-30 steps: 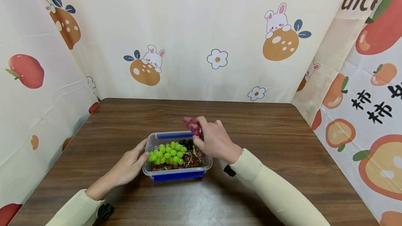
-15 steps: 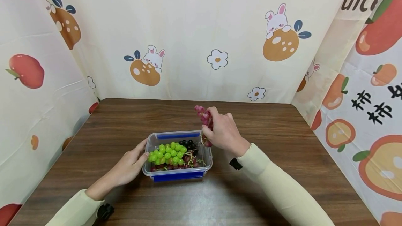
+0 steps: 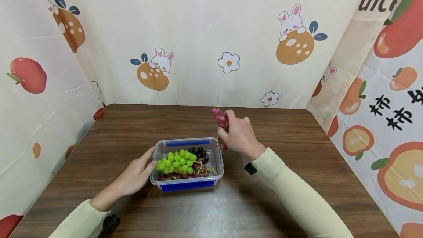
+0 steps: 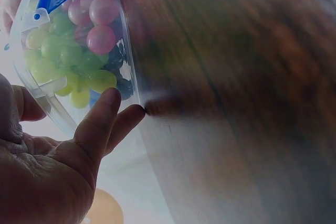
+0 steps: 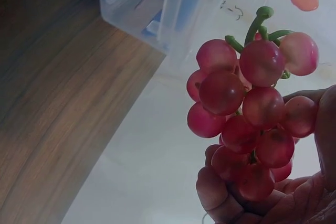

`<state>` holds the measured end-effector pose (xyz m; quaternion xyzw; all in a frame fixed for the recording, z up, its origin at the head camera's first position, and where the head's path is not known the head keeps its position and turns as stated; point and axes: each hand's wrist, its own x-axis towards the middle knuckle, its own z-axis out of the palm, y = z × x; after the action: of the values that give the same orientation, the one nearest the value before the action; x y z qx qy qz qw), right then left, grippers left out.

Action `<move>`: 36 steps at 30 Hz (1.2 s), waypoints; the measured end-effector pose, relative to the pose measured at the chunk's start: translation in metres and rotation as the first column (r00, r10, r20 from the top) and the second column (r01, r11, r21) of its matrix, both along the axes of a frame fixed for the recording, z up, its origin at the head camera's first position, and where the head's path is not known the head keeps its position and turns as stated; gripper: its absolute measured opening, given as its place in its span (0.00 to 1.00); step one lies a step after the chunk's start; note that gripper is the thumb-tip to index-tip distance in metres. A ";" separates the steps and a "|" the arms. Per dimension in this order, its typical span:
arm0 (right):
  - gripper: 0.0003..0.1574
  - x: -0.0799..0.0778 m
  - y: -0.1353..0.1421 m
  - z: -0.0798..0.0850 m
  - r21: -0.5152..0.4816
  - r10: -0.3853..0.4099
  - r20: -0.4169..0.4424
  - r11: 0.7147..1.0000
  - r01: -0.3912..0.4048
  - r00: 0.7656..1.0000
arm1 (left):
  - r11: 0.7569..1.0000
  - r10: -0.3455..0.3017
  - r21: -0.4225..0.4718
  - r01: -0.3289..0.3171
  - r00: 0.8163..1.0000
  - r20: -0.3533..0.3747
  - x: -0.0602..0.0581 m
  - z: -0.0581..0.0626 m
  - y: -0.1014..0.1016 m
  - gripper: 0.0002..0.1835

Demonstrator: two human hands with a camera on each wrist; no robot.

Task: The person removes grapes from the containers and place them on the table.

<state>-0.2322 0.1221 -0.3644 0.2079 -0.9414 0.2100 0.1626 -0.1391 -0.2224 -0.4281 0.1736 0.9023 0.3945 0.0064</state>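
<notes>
A bunch of red grapes (image 3: 220, 118) is in my right hand (image 3: 242, 135), held up just beyond the right end of a clear plastic food container (image 3: 216, 161) with blue latches. In the right wrist view the red grapes (image 5: 241, 108) lie between thumb and fingers, green stem up. My left hand (image 3: 138, 170) holds the container's left end, thumb over the rim. Its fingers (image 4: 100, 124) extend along the outer wall in the left wrist view. Inside the container are green grapes (image 3: 176, 161), dark red grapes (image 3: 197, 167) beside them, and black grapes (image 3: 199, 152) at the back.
The container stands on a brown wooden table (image 3: 281, 131). Behind the table and along both sides hang fruit-printed cloths (image 3: 198, 28). The container's right portion shows bare floor beside the grapes.
My right hand has lifted the bunch of red grapes out of the container and carried it right and slightly farther back. My left hand and the container have stayed in place.
</notes>
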 end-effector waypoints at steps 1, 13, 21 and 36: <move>0.23 -0.001 0.001 -0.001 0.002 -0.006 0.002 1.000 0.006 1.000 | 1.000 0.000 0.000 0.000 1.000 0.001 0.000 0.000 0.000 0.30; 0.23 -0.017 0.010 -0.012 0.032 -0.090 0.087 0.996 0.088 0.992 | 1.000 0.015 -0.019 -0.015 1.000 -0.025 -0.001 -0.002 0.000 0.30; 0.24 -0.026 0.012 -0.026 0.066 -0.141 0.170 0.989 0.132 0.975 | 1.000 0.017 -0.015 -0.017 1.000 -0.011 0.000 -0.003 -0.001 0.30; 0.36 -0.043 0.013 -0.046 0.202 -0.217 0.301 0.966 0.161 0.929 | 1.000 0.014 -0.012 -0.014 1.000 -0.004 0.000 -0.002 0.000 0.30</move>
<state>-0.2747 0.1352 -0.4103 0.0925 -0.9856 0.1412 0.0082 -0.1387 -0.2227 -0.4299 0.1678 0.9060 0.3886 0.0030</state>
